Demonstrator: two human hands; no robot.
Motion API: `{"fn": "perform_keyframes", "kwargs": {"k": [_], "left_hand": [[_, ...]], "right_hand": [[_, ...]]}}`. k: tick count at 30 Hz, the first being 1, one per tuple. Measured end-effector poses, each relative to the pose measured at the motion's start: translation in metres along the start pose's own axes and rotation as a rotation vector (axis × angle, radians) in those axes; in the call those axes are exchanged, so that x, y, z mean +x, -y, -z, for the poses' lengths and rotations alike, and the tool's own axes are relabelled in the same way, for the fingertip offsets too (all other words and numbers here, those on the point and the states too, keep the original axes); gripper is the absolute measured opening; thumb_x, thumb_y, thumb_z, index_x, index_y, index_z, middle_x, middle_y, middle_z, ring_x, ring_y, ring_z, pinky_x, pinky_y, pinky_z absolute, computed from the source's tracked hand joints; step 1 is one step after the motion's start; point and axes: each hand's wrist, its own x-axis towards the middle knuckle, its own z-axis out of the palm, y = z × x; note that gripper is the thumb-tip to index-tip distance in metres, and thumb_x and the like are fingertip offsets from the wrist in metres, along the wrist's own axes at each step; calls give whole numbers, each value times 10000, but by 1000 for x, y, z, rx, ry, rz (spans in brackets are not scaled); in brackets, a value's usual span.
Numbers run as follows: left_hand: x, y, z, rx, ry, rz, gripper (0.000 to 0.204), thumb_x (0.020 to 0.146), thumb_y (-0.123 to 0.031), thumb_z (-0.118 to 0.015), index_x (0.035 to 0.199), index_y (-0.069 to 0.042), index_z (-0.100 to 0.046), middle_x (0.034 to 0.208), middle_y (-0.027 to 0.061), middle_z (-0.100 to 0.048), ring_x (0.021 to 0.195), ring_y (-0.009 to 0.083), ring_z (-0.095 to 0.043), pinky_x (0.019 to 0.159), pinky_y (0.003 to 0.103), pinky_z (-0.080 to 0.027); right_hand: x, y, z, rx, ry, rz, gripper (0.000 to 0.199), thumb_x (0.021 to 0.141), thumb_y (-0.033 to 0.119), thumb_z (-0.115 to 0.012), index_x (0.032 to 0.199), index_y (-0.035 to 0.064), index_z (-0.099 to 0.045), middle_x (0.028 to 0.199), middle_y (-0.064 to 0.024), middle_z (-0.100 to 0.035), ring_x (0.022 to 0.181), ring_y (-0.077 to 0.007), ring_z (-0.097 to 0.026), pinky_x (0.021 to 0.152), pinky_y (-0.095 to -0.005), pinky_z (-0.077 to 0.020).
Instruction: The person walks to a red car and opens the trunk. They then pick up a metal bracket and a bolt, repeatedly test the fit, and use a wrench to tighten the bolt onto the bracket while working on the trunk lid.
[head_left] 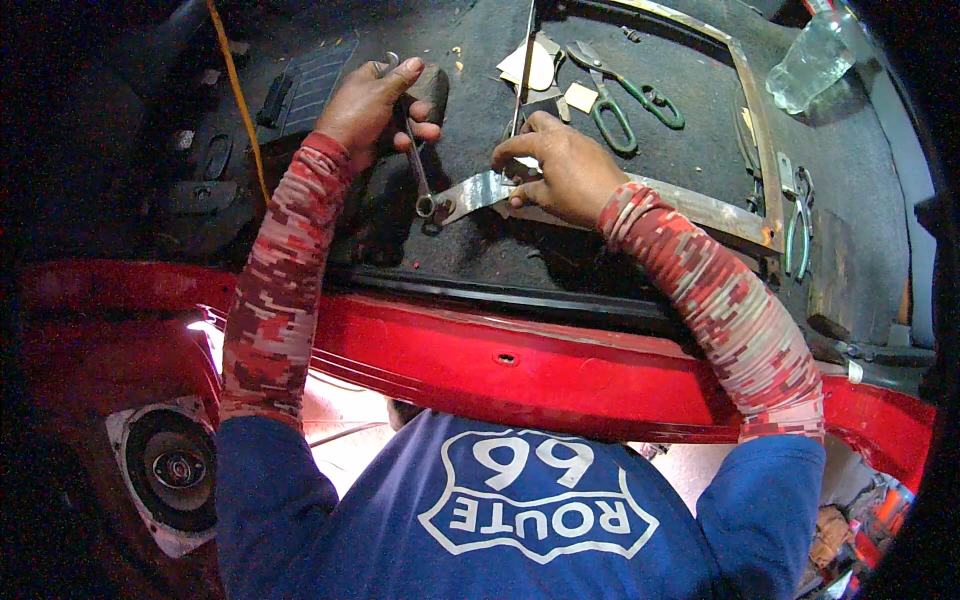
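My left hand [362,108] is closed around a combination wrench [414,158], which slants down toward me. The wrench's ring end sits at the left tip of a shiny, bent metal strip [475,195]; whether it is seated on a fastener there I cannot make out. Fingers and thumb of my right hand [572,168] pinch the strip's other end, close to the lower bar of a metal frame [757,120]. My fingers partly cover that end of the strip.
Inside the frame lie green-handled shears [598,70] and pale scraps [580,97]. Green-handled pliers [801,215], a wooden block [830,270] and a clear plastic bottle [812,62] are to the right. An orange cord [238,100] runs at left. A red vehicle sill [500,375] crosses in front of me.
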Motion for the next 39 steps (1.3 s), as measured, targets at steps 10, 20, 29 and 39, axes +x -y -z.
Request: {"fn": "perform_keyframes", "kwargs": {"k": [10,20,29,39], "left_hand": [[18,38,4,-147,-190,47,363,1059,-345,-598,1225,-26,-550,824,44,-622,653,203,-728,395,225,-438],[33,53,-2,-120,-222,174,248,1054,-247,-569,1117,-7,-550,844,60,-632,713,253,-755,434,297,-441],[33,66,2,-112,-295,234,279,1041,-182,-538,1190,54,-529,885,104,-631,694,261,-737,433,303,-470],[29,71,4,-105,-260,186,277,1059,-198,-540,1202,38,-524,899,103,-624,723,244,-735,433,270,-450]], "right_hand": [[4,-6,-2,9,29,23,449,752,288,-880,1175,227,-744,1118,-151,-613,1084,-371,-652,911,-465,-553],[4,-9,0,43,36,38,463,753,305,-875,1185,206,-740,1111,-161,-610,1080,-375,-650,914,-462,-551],[3,-8,-3,130,17,9,468,727,200,-910,1149,162,-710,1066,-118,-585,1031,-330,-629,877,-423,-521],[4,-13,-4,80,0,71,456,754,272,-875,1171,183,-712,1116,-173,-597,1059,-385,-646,886,-471,-558]]}}
